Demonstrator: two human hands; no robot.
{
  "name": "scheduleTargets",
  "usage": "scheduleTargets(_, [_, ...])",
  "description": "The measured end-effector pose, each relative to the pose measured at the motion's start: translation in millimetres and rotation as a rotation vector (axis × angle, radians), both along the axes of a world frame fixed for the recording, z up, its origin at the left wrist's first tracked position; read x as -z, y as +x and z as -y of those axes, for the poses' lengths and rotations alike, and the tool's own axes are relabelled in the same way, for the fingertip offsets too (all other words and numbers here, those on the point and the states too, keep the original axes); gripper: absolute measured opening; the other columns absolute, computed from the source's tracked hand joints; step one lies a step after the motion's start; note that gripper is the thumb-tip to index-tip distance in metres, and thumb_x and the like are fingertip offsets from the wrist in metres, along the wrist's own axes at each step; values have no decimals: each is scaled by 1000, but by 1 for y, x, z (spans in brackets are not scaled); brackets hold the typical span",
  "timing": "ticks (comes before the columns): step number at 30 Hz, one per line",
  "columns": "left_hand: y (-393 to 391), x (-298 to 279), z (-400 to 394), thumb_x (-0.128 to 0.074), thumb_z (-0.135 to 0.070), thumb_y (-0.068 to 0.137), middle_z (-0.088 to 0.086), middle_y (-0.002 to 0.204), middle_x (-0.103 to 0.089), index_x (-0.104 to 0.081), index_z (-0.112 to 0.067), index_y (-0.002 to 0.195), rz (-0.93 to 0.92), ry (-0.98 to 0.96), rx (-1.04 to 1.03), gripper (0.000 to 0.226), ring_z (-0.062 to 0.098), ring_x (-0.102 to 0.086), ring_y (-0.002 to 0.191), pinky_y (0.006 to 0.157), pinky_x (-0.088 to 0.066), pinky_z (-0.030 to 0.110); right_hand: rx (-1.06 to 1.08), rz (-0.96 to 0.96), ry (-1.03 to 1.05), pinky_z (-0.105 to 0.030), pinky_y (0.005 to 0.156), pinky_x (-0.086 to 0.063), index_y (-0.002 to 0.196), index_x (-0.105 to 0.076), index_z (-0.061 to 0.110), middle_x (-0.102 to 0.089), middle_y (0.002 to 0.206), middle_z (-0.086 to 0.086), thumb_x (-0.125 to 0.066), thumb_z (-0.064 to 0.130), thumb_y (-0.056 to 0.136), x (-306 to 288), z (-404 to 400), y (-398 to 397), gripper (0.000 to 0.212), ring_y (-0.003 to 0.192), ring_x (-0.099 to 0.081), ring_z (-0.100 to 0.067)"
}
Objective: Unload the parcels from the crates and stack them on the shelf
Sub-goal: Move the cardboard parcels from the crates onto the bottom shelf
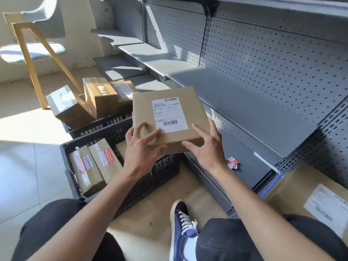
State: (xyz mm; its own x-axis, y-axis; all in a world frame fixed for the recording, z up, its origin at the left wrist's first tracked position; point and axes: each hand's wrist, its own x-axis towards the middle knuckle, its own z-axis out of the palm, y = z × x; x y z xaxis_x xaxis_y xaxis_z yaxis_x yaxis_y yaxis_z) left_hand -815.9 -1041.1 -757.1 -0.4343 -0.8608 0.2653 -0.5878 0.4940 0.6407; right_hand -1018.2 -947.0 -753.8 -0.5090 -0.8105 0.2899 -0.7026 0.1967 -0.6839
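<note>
A flat brown parcel (169,117) with a white shipping label (169,114) on its top face is held in the air by both hands, above the near crate (120,166) and just in front of the grey shelf (244,108). It is tilted slightly, its near edge lowest.

The left hand (140,146) grips the parcel's near left corner: the fingers lie spread on the top face, one fingertip touching the label's lower edge, and the thumb is tucked under the near edge. The right hand (205,146) grips the near right corner the same way, fingers lying along the right side and top, thumb hooked beneath the front edge. Both hands are partly spread and pinch the parcel between thumb and fingers.

Below, the near crate is black plastic with slotted walls and holds two long taped parcels (94,166) side by side, each with a red-and-white sticker. Behind it a second crate (98,125) carries three more boxes (99,97). A red-and-white sticker (232,162) lies on the lowest shelf board. A large box (308,196) sits at the right edge. The person's dark blue shoe (181,223) rests on the floor.
</note>
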Motion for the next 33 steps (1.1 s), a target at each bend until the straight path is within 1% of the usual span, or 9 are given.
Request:
scheduleTargets(3, [-14,-15,-15,-75,-50,86,-9,159,-27,-60,-38,139,9,-8,38,57,23,-13,147,115,-32,57,45,-3,-19,-17,110,-18,141,-58,28,-18,164,-3,-82,45,79,-9,-24,-9,68,144,-25,-24])
scheduleTargets(7, [-36,-29,-31,-74,-48,87,-9,158,-28,-60,-36,139,-21,-27,112,56,23,-14,146,120,-28,54,116,-10,-32,-31,118,-23,142,-58,29,-17,165,-5,-81,47,80,-23,-53,-23,68,145,-24,-27])
scheduleTargets(12, [-70,-37,-45,-74,-50,87,-10,158,-28,-59,-39,140,-20,-31,217,56,25,-14,146,120,-24,53,231,-20,-42,-38,120,-29,142,-57,31,-15,166,-4,-80,49,80,-29,-87,-45,69,145,-26,-30])
scheduleTargets(18, [-112,-41,-69,-73,-52,87,-8,156,-30,-60,-41,139,-7,-46,346,55,31,-16,145,118,-27,57,351,-21,-17,-35,120,-24,144,-55,31,-13,167,-4,-78,50,82,-37,-135,-67,69,145,-23,-27])
scheduleTargets(23, [-151,-42,-99,-73,-52,87,-10,156,-30,-59,-41,140,1,-48,437,56,30,-16,144,115,-33,61,433,1,-12,-25,117,-17,145,-53,31,-8,168,-3,-77,50,83,-42,-183,-86,69,151,-15,-19])
scheduleTargets(26, [-176,-43,-122,-74,-50,87,-10,156,-31,-59,-40,139,0,-55,505,56,30,-17,143,112,-37,60,514,3,-19,-28,119,-16,144,-54,32,-9,168,-2,-77,51,82,-41,-215,-97,69,152,-15,-22])
scheduleTargets(28, [-190,-45,-140,-75,-47,86,-10,155,-32,-60,-40,138,-28,-42,544,55,28,-17,143,109,-40,55,546,12,-22,-26,116,-16,144,-53,32,-8,168,-2,-77,50,83,-42,-236,-104,69,152,-14,-21])
scheduleTargets(30, [-203,-46,-157,-75,-45,86,-10,154,-32,-61,-39,138,-49,-30,583,54,27,-17,143,106,-42,49,578,17,-23,-29,118,-17,145,-53,31,-8,168,-1,-77,49,83,-45,-255,-110,68,152,-13,-20])
scheduleTargets(33, [-221,-45,-177,-75,-46,86,-11,153,-33,-61,-39,137,-63,-27,632,53,25,-18,142,109,-41,50,632,17,-17,-34,118,-22,145,-52,32,-7,168,0,-77,49,84,-48,-282,-115,68,151,-13,-19])
